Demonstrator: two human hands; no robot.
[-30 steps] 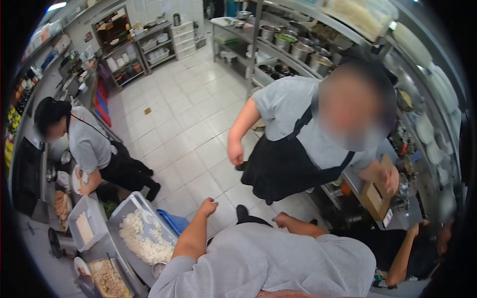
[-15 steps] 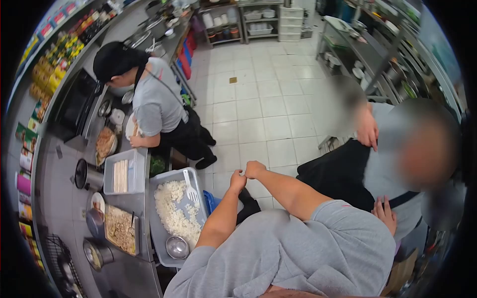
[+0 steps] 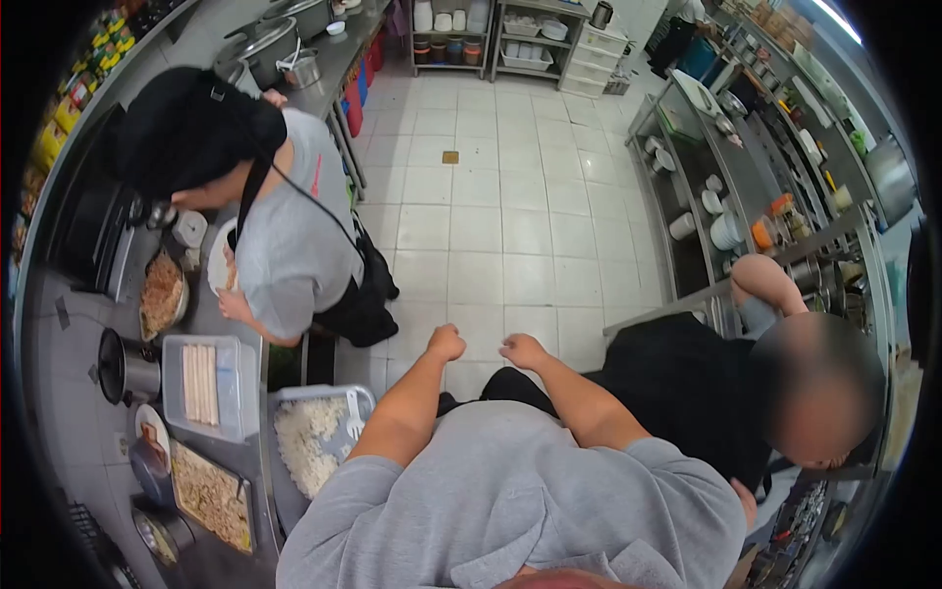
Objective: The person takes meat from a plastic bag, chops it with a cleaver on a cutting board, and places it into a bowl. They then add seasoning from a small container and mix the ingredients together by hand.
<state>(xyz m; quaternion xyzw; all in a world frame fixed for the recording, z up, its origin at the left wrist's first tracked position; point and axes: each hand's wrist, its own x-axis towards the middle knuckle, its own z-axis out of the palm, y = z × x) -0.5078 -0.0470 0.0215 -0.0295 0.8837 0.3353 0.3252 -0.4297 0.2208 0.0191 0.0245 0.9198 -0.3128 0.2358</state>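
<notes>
My left hand [image 3: 446, 343] is closed in a fist over the tiled floor and holds nothing. My right hand [image 3: 522, 349] hangs just right of it, fingers curled, also with nothing in it. Both forearms reach forward from my grey shirt. Below my left arm lies a grey tray of white rice [image 3: 312, 440] with a white fork in it. A person in a grey shirt and black apron [image 3: 285, 236] stands at the left counter beside a white plate [image 3: 220, 257]. Another person in black [image 3: 706, 388] bends low at my right.
The left steel counter holds a tub of pale sticks [image 3: 201, 385], a tray of chopped food [image 3: 211, 496], a bowl of fried food [image 3: 162, 293] and a pot [image 3: 126, 365]. Steel shelves with bowls and bottles [image 3: 726, 211] line the right. White tiled floor [image 3: 500, 196] runs between.
The view has swung left and down. My hands have parted slightly. The person on the right has bent down lower beside me; the person at the counter looks nearer.
</notes>
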